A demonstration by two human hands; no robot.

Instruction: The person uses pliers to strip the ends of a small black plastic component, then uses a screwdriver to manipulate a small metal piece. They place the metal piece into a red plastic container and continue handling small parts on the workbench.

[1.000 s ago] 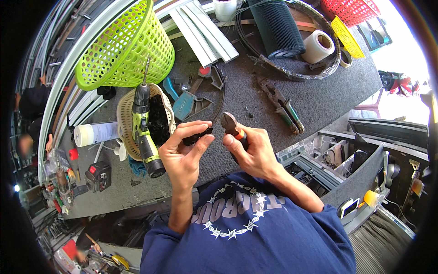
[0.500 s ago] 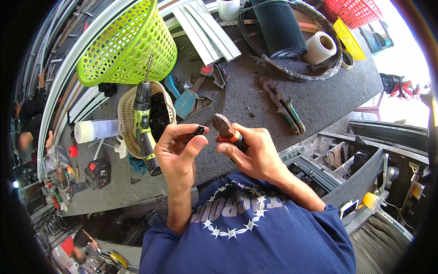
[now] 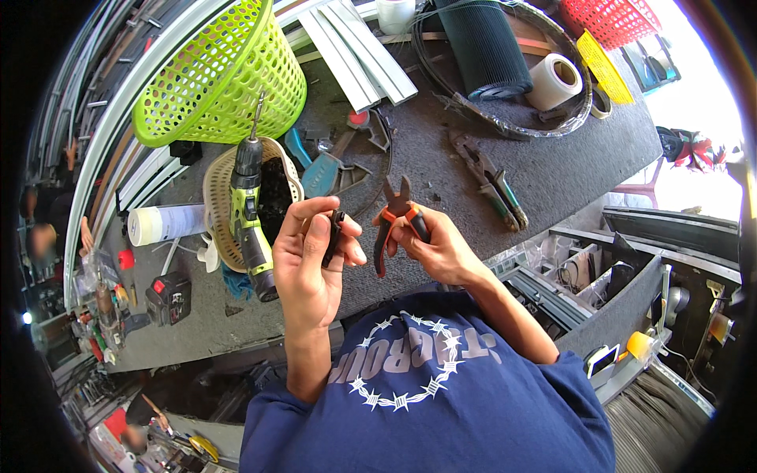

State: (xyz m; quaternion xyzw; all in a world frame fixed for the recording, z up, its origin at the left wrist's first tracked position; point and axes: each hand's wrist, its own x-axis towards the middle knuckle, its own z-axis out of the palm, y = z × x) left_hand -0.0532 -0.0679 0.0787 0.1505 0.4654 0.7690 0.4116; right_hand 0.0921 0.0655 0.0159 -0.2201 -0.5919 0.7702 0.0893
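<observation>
- Black, small part [image 3: 334,236] sits pinched between thumb and fingers of the left hand [image 3: 311,264], held up over the near edge of the worktop [image 3: 552,169].
- Orange-and-black cutters [image 3: 397,217] are gripped by the right hand [image 3: 438,248] just beside the part, jaws pointing up and slightly parted; the two tools do not touch.
- Both hands are closed on what they hold, close together above the blue shirt [image 3: 426,394].
- Left of the left hand, a green drill [image 3: 248,209] lies across a cream basket [image 3: 217,201], bit pointing at a lime basket [image 3: 217,71].
- A white tube [image 3: 162,223] and a black battery [image 3: 168,298] lie further left.
- Beyond the cutters, green-handled pliers [image 3: 493,181] lie on the dark mat, well apart.
- At the far edge: white profiles [image 3: 351,43], a dark mesh roll [image 3: 482,47], a tape roll [image 3: 556,79] and a red basket [image 3: 611,17].
</observation>
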